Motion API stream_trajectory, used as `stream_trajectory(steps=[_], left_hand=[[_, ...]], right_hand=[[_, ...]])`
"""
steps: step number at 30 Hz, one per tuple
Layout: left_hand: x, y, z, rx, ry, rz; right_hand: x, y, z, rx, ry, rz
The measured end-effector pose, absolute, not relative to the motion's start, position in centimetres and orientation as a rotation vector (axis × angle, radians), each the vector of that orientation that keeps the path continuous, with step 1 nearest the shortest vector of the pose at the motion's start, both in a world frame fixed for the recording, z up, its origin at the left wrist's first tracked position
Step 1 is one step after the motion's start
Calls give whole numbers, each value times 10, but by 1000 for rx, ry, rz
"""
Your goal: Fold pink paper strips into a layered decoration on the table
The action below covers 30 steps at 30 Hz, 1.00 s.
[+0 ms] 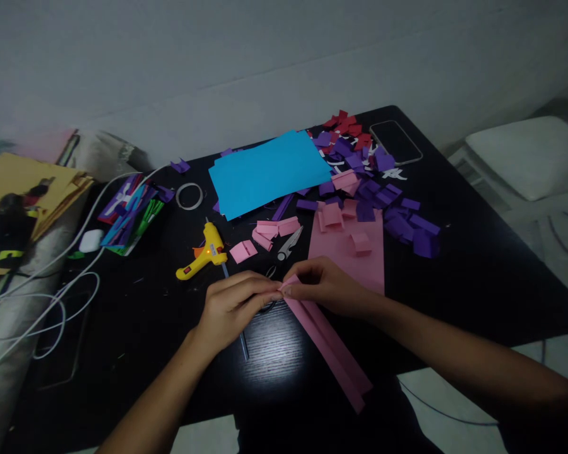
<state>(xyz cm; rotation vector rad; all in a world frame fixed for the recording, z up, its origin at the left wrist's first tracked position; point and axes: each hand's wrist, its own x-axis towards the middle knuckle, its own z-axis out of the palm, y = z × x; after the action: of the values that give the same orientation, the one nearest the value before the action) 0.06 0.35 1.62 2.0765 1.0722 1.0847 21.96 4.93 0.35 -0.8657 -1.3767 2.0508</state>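
Note:
A long folded pink paper strip [329,343] slants from my fingers down toward the table's front edge. My right hand [329,287] pinches its upper end between thumb and fingers. My left hand [234,306] meets it there, fingertips closed at the same end of the strip. Partly hidden behind my hands lie scissors [271,272]. A grey utility knife [289,244] rests just beyond them. Small folded pink paper pieces [277,227] are beside the knife, and a pink sheet [348,258] lies behind my right hand.
A yellow glue gun [208,249] with a glue stick lies left of centre. Blue sheets [269,173] cover the back. Purple pieces [407,224], red pieces [345,125] and a phone [396,141] are at the right. White cables [59,296] and a tape roll [189,197] sit left.

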Motion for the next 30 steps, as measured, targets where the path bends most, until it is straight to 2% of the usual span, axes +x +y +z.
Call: stream_trajectory(steps=[30], left_hand=[[0, 2, 16, 2073, 1080, 1092]], right_hand=[[219, 49, 2, -861, -1358, 2059]])
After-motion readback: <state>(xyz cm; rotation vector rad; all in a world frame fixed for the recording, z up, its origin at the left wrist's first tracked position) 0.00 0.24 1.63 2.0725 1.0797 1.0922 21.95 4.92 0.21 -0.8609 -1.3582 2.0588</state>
